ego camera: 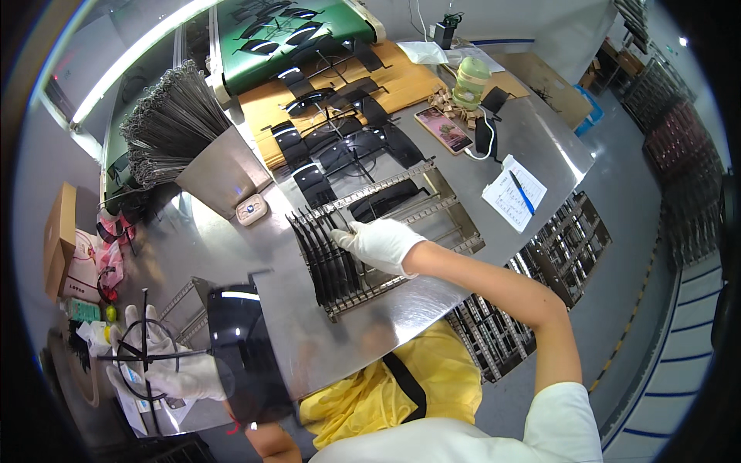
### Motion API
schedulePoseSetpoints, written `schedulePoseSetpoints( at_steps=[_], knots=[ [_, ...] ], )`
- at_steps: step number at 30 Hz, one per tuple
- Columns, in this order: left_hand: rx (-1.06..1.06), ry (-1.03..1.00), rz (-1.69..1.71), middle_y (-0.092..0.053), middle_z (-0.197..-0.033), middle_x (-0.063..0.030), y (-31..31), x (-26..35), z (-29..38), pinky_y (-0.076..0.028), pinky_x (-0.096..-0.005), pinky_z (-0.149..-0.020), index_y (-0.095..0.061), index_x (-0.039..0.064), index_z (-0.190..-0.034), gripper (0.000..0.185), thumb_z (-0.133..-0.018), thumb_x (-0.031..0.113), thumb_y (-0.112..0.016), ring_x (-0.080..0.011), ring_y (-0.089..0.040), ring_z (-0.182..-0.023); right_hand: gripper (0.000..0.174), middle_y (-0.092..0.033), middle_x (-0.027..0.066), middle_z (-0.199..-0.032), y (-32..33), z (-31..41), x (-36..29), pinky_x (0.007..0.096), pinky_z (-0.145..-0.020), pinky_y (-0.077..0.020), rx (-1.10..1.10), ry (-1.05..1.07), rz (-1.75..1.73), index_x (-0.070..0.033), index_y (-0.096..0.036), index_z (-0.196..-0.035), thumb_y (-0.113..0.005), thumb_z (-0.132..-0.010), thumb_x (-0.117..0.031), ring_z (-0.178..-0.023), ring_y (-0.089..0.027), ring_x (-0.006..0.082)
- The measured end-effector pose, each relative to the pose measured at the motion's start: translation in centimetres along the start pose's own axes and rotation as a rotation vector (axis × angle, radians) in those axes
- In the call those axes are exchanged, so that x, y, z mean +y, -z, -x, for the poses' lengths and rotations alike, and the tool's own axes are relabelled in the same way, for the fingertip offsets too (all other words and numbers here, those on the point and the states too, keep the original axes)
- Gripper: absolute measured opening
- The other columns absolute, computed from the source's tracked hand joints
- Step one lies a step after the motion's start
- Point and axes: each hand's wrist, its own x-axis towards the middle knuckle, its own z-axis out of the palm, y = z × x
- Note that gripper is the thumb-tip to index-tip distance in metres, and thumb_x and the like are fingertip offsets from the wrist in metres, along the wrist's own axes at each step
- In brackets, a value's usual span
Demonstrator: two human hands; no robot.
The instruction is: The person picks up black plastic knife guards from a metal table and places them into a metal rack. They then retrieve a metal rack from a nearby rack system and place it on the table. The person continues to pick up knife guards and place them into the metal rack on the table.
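My left hand (191, 375), in a white glove, holds a black plastic runner (145, 357) with a hoop and crossed bars at the lower left. A large glossy dark lens (238, 330) hangs on the runner's right arm and overlaps my forearm. My right hand (382, 244), also gloved, is at a metal slotted rack (457, 217). Its thumb and fingers pinch the upper end of a dark lens at the right of a row. Several curved dark lenses (324, 269) stand on edge in the rack's left part. One dark lens (386, 199) shows beyond the rack's upper rail.
Black runners with lenses (341, 124) spread over brown card (399, 75) and a green conveyor belt (243, 69). A metal bin (226, 173) of wire hooks stands left. Phone (444, 130), bottle (472, 81), paper (509, 199) and pen (523, 194) lie right. More racks (492, 335) stand below the table edge.
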Motion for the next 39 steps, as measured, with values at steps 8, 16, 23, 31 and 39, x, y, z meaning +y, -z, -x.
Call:
schedulePoseSetpoints(
  at_steps=[8,16,23,31,39],
  knots=[
    [-0.288,-0.461,-0.628,-0.043,-0.133,-0.0227,-6.8,-3.7,3.4,-0.05,-0.0426,-0.097,-0.036,0.004,-0.132,0.065,-0.073,0.003,-0.063,-0.0336,-0.051,-0.118,0.063,-0.059,0.01,-0.081,3.3,3.6,-8.6,0.0371,-0.062,-0.0543,0.365,0.449,0.045,-0.016,-0.053,-0.138,-0.072,-0.078,-0.024,-0.071,-0.065,0.0275],
    [-0.037,0.119,-0.279,-0.042,-0.139,-0.0256,-1.2,-1.0,3.2,-0.042,-0.0482,-0.106,-0.036,0.006,-0.136,0.058,-0.083,0.008,-0.057,-0.0375,-0.045,-0.128,0.065,-0.069,0.0134,-0.09,5.2,5.0,-2.0,0.0358,-0.065,-0.055,0.01,-0.181,-0.355,-0.01,-0.021,-0.155,-0.046,-0.099,-0.03,-0.066,-0.066,0.0283],
    [-0.065,-0.119,-0.482,-0.035,-0.144,-0.0302,0.9,-3.2,3.6,-0.043,-0.0543,-0.107,-0.032,0.007,-0.129,0.041,-0.094,0.019,-0.051,-0.044,-0.044,-0.13,0.04,-0.062,0.0346,-0.103,1.2,4.3,-0.5,0.0498,-0.074,-0.0542,-0.028,-0.028,0.023,0.004,-0.045,-0.123,-0.038,-0.1,-0.028,-0.08,-0.067,0.0443],
    [0.031,-0.168,-0.489,-0.032,-0.144,-0.036,-6.2,-4.6,5.2,-0.048,-0.0588,-0.104,-0.034,0.01,-0.106,0.024,-0.101,0.027,-0.05,-0.0481,-0.047,-0.128,0.068,-0.068,0.0165,-0.106,6.1,5.7,-5.0,0.0349,-0.076,-0.0552,0.246,0.346,-0.404,-0.002,-0.052,-0.136,-0.074,-0.083,-0.039,-0.09,-0.069,0.0272],
    [-0.693,-0.039,-0.484,-0.014,-0.16,-0.0241,-8.3,-7.4,6.8,-0.035,-0.0553,-0.112,-0.02,0.024,-0.142,0.083,-0.082,0.016,-0.078,-0.0441,-0.036,-0.14,0.024,-0.066,0.0036,-0.093,14.6,5.4,2.4,0.0226,-0.067,-0.0491,0.063,0.092,-0.538,-0.004,-0.064,-0.109,-0.063,-0.094,-0.023,-0.077,-0.058,0.0082]
  ],
)
